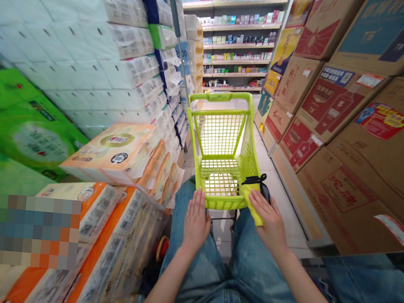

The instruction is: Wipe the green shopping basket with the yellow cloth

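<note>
A lime-green plastic shopping basket cart (pixel 222 165) stands between my knees, its mesh basket facing me. My left hand (pixel 196 219) rests at the near left corner of its rim, fingers straight and close together, with nothing seen in it. At the near right corner, my right hand (pixel 268 218) lies over a yellow cloth (pixel 252 203) and holds it against the rim. A black band with a small loop (pixel 254 179) shows at the cloth's top, beside a dark-edged item partly hidden by my fingers. Whether these are one piece, I cannot tell.
Stacked tissue packs (pixel 109 157) line the left side, close to my left arm. Cardboard cartons (pixel 361 146) rise along the right. Shelves of small goods (pixel 237 46) close off the aisle's far end. Tiled floor (pixel 273 186) runs beside the cart.
</note>
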`<move>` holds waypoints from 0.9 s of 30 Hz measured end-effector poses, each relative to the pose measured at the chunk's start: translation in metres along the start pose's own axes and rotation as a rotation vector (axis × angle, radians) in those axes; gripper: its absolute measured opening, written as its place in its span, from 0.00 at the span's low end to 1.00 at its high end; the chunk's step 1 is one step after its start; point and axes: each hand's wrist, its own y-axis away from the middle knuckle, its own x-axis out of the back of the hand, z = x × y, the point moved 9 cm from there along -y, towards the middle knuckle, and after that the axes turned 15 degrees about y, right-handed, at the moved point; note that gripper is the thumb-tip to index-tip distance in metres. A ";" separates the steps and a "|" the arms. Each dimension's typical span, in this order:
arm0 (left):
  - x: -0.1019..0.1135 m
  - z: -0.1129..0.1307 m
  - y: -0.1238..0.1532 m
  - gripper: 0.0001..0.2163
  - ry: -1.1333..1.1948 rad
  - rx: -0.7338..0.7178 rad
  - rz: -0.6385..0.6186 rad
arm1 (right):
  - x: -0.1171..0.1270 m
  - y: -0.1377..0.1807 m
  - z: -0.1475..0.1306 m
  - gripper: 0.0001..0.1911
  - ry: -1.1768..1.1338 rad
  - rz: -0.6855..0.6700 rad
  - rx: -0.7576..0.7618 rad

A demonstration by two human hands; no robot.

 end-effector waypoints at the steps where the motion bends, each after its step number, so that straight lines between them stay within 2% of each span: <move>1: 0.000 0.000 0.000 0.38 0.001 -0.002 0.001 | 0.001 0.002 0.009 0.45 0.003 0.008 -0.028; 3: 0.000 0.000 0.000 0.38 0.007 -0.006 0.005 | 0.002 0.003 0.014 0.45 0.004 0.036 -0.083; 5: 0.001 0.001 0.000 0.38 0.012 -0.006 0.008 | 0.000 0.001 0.002 0.44 0.003 0.067 -0.119; 7: 0.001 0.001 0.000 0.38 0.013 -0.001 0.008 | -0.006 -0.006 -0.028 0.44 -0.007 0.077 -0.107; 12: 0.000 -0.001 0.001 0.38 0.031 0.002 0.009 | -0.027 -0.037 -0.118 0.39 -0.099 0.009 0.049; 14: 0.002 -0.003 0.002 0.37 0.046 0.009 0.029 | -0.031 -0.047 -0.136 0.39 -0.131 -0.010 0.079; 16: 0.002 -0.004 0.002 0.37 0.049 0.012 0.034 | -0.032 -0.051 -0.142 0.41 -0.146 -0.028 0.107; 20: 0.000 -0.001 0.002 0.38 0.025 0.003 -0.001 | -0.025 -0.037 -0.119 0.42 -0.124 -0.050 0.182; 23: -0.001 0.000 0.001 0.38 0.007 -0.007 0.000 | -0.016 -0.019 -0.074 0.45 -0.080 -0.033 0.164; 27: -0.001 0.000 0.001 0.38 0.008 -0.017 0.013 | -0.005 -0.001 -0.006 0.46 -0.035 0.019 0.019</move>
